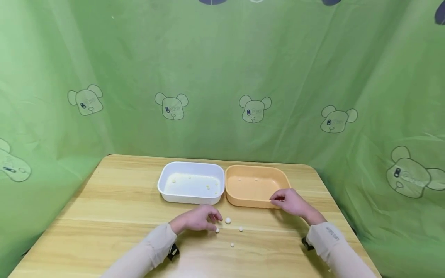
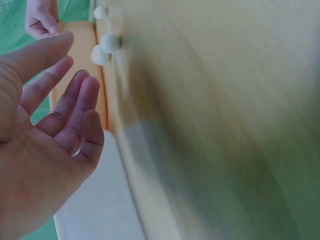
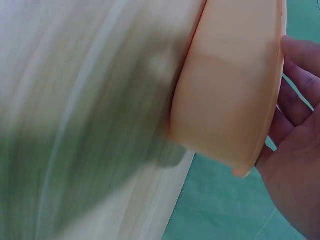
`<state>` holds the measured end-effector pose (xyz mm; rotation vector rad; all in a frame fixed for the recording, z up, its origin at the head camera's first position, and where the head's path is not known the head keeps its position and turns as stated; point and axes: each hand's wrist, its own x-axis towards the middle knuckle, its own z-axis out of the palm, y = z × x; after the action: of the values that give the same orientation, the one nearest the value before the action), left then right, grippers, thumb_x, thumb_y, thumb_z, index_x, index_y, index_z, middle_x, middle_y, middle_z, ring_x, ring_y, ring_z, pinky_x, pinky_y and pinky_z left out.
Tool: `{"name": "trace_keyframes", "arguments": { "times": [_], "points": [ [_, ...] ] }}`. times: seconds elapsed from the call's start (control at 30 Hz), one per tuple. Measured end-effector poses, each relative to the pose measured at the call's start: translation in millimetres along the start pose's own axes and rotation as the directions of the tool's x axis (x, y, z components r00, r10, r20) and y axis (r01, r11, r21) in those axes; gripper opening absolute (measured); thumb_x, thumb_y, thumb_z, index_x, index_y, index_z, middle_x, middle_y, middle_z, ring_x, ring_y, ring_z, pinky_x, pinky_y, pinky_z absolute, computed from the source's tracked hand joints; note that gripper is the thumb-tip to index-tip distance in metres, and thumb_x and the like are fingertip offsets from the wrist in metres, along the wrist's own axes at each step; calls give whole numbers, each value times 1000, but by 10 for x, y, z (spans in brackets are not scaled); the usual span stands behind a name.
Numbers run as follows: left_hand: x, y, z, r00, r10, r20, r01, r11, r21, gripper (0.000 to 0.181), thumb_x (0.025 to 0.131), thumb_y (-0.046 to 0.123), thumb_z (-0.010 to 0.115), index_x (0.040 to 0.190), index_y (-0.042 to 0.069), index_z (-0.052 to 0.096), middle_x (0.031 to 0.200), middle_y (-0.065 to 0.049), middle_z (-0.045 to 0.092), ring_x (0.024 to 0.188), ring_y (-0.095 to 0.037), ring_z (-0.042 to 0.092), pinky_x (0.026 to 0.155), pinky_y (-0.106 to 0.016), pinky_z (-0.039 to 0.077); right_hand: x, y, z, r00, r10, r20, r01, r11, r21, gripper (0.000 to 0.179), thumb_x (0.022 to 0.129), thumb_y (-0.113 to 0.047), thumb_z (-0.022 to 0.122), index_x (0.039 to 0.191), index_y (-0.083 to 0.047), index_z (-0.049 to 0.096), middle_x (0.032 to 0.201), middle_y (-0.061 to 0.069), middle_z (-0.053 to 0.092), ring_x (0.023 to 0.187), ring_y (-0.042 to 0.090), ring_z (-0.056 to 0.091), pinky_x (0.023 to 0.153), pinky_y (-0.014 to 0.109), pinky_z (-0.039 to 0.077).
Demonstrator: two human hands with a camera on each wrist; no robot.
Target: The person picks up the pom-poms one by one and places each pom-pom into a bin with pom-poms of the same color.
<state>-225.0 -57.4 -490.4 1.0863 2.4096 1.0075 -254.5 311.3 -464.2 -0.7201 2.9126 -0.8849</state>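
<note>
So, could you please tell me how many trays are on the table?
2: the white tray on the left, and the orange tray beside it on the right, near the right hand.

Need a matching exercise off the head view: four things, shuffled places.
1. White rounded-rectangular plastic bin
2. Orange rounded-rectangular plastic bin
3. Left hand
4. Right hand

A. Beside the small white balls on the wooden table
B. Right-hand one of the pair
C. At a bin's near right corner
D. Left-hand one of the pair

Pairs: 1-D, 2-B, 3-A, 4-C
</note>
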Motion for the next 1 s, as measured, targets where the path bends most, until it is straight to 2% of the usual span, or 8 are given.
{"name": "trace_keyframes", "arguments": {
  "times": [0.1, 0.23, 0.43, 0.7, 1.0],
  "points": [
    [26, -7, 42, 1000, -29, 11, 29, 999, 26, 30, 77, 12, 77, 104, 10, 67, 97, 3, 65, 89, -9, 58, 83, -23, 47, -6, 19, 23, 1000, 15, 0, -15, 1000, -8, 5, 89, -14, 65, 89, -14, 71, 83, -8, 66, 75, 8, 57, 68, 26, 49],
    [47, -29, 115, 999, -36, 28, 34, 998, 44, 30, 75, 10, 79, 102, 9, 67, 92, 4, 61, 86, -8, 56, 80, -21, 46, -32, 59, 53, 1000, 15, 0, -15, 1000, -8, 6, 90, -14, 64, 90, -14, 70, 84, -8, 66, 76, 8, 57, 69, 27, 50],
    [78, -69, 180, 999, -39, 12, 39, 997, 68, 26, 75, 8, 78, 98, 9, 68, 86, 6, 57, 81, -5, 53, 76, -17, 45, -55, 93, 91, 999, 2, -43, -2, 1000, -2, 5, 89, -15, 66, 88, -16, 70, 82, -9, 65, 75, 8, 57, 69, 28, 50],
    [111, -77, 196, 1000, -14, 22, 11, 987, 163, 17, 75, 11, 78, 89, 12, 68, 80, 11, 54, 74, 1, 49, 69, -13, 44, -61, 65, 112, 996, 23, -81, -22, 1000, 6, 5, 87, -13, 67, 88, -15, 71, 81, -10, 65, 76, 8, 59, 69, 28, 50],
    [122, -32, 188, 999, -44, 27, 40, 989, 141, 14, 76, 6, 76, 80, 15, 66, 72, 15, 55, 68, 2, 50, 66, -14, 44, -61, 95, 143, 996, 30, -88, -27, 999, 28, 5, 88, -13, 66, 87, -16, 70, 84, -8, 66, 78, 10, 59, 70, 29, 50]
  ]
}}
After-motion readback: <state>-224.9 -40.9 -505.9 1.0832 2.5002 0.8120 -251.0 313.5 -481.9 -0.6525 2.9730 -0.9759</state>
